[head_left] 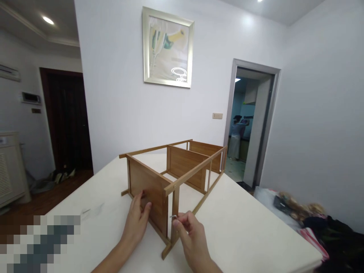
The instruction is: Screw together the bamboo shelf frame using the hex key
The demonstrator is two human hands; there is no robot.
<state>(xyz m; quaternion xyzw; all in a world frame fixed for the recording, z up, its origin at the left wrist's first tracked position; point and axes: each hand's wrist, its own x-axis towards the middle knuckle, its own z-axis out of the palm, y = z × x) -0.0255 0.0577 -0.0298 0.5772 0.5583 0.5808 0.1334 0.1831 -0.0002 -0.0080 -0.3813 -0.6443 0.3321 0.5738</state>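
Note:
A wooden shelf frame [182, 163] with three brown panels lies on its side on a white table [250, 227]. My left hand [137, 220] rests against the nearest panel [148, 187], fingers spread flat on it. My right hand [189, 231] pinches a small metal hex key [173, 217] at the upright post [175, 212] of the frame's near corner.
A framed picture [168, 47] hangs on the white wall behind. An open doorway [247, 121] at the right shows another person standing in a far room. Clothes and bags [313, 220] lie beyond the table's right edge. A dark door [68, 117] is at the left.

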